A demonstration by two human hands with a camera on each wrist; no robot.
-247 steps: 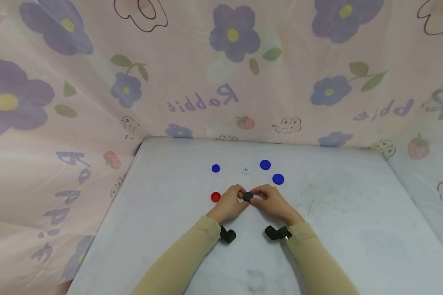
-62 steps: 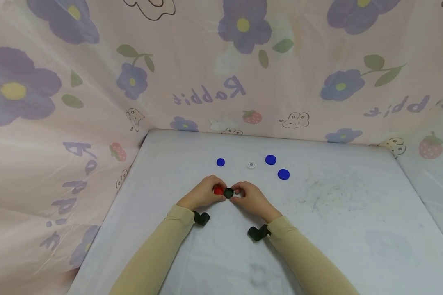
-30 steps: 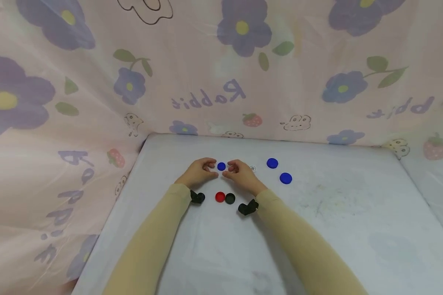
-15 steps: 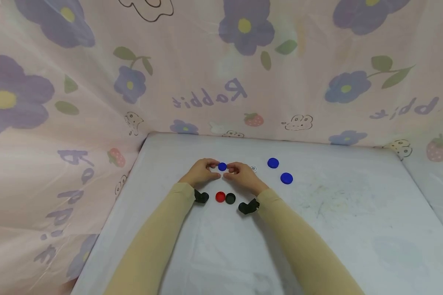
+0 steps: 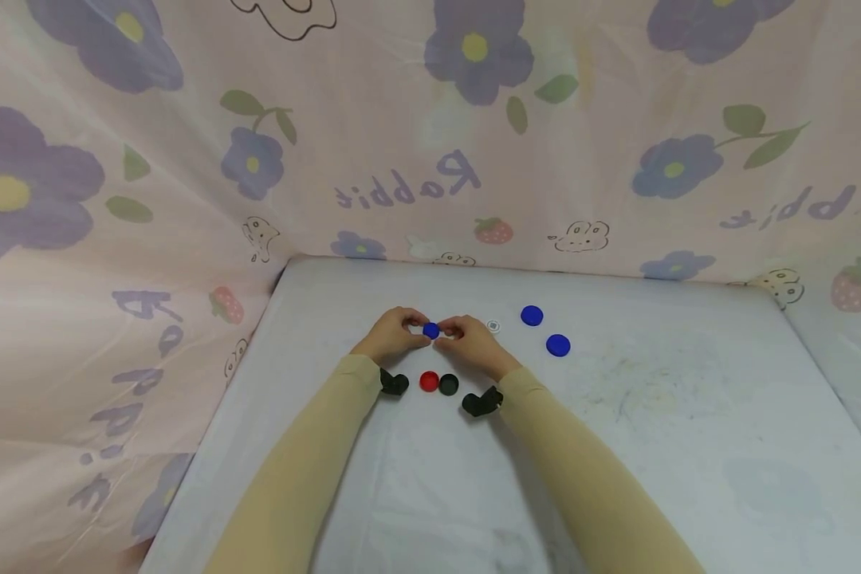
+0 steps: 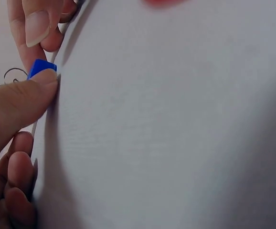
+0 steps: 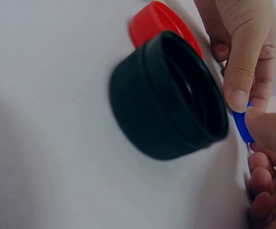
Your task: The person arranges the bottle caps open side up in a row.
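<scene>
Both hands pinch the small blue bottle cap (image 5: 431, 330) from its two sides, near the middle of the table. The left hand (image 5: 393, 335) has thumb and fingers on its left edge, the right hand (image 5: 469, 343) on its right. In the left wrist view a thumb covers part of the blue cap (image 6: 42, 67). The right wrist view shows both thumbs at the blue cap (image 7: 242, 125). Nearer the body, a red cap (image 5: 429, 382) and a dark green cap (image 5: 448, 384) sit side by side, hollow side up.
A small white cap (image 5: 493, 326) lies just right of the right hand. Two larger blue caps (image 5: 532, 316) are farther right on the white table (image 5: 653, 446). A flowered cloth (image 5: 395, 119) hangs along the table's back and sides.
Earlier both hands held the dark green cap, then set it against the red one. They moved away from the body to the small blue cap, pinched it and drew it slightly nearer.
</scene>
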